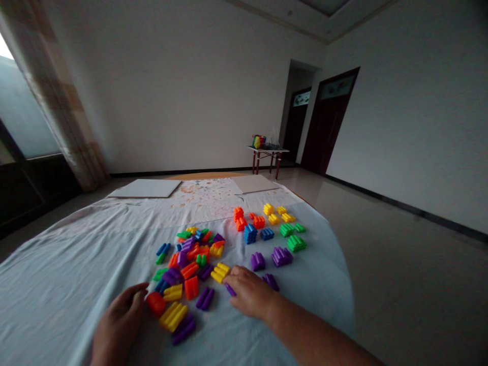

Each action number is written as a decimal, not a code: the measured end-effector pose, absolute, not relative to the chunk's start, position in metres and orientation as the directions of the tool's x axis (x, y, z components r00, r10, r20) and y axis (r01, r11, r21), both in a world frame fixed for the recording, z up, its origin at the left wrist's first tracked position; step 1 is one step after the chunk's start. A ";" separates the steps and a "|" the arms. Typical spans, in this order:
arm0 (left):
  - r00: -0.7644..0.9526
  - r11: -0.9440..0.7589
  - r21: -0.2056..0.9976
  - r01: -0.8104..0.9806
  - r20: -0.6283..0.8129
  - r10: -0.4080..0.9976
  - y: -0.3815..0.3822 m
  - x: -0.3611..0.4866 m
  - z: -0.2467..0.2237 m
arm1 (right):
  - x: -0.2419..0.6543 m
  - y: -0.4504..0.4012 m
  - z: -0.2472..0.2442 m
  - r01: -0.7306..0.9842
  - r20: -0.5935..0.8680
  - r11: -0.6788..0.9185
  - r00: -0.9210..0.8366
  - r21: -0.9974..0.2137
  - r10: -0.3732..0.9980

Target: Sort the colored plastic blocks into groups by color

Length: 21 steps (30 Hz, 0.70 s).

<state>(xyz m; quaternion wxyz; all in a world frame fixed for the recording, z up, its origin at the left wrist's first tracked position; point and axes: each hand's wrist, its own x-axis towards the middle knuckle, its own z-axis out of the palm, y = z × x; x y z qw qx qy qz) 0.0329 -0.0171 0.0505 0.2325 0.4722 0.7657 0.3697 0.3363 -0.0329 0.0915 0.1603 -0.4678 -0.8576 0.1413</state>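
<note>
On the cloth-covered table, a mixed pile of ribbed plastic building blocks (pixel 190 254) in several colours lies between my hands. My right hand (pixel 247 290) is at the pile's right side, fingers curled round a purple block (pixel 230 290) that is partly hidden. A yellow block (pixel 220 273) sits just by those fingertips. My left hand (pixel 122 315) rests at the left of the pile, thumb and forefinger slightly apart, beside a red-orange block (pixel 155 304). Nearer me are a yellow block (pixel 174 316) and a purple block (pixel 183 329).
Beyond my right hand, blocks are grouped by colour: purple (pixel 282 256), green (pixel 296 243), blue (pixel 250 234), orange (pixel 239 218) and yellow (pixel 269 209). Two flat boards, one left (pixel 147 188) and one right (pixel 255 184), lie at the far side. A small table (pixel 267 150) stands behind.
</note>
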 end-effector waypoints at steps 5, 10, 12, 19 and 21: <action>-0.444 0.259 0.780 0.570 0.026 0.896 -0.023 0.042 0.059 | 0.350 -0.032 0.100 0.687 0.127 0.558 -0.572 -0.465 0.810; -0.450 0.247 0.781 0.574 0.049 0.892 -0.027 0.047 0.065 | 0.352 -0.025 0.096 0.665 0.122 0.600 -0.618 -0.444 0.776; -0.458 0.255 0.784 0.566 0.042 0.888 -0.025 0.044 0.063 | 0.347 -0.027 0.089 0.666 0.112 0.602 -0.625 -0.440 0.773; -0.455 0.272 0.783 0.559 0.015 0.890 -0.018 0.035 0.049 | 0.346 -0.056 0.085 0.600 0.183 0.575 -0.586 -0.556 0.789; -0.452 0.248 0.778 0.577 0.051 0.891 -0.020 0.035 0.048 | 0.364 -0.059 0.095 0.618 0.216 0.512 -0.490 -0.597 0.844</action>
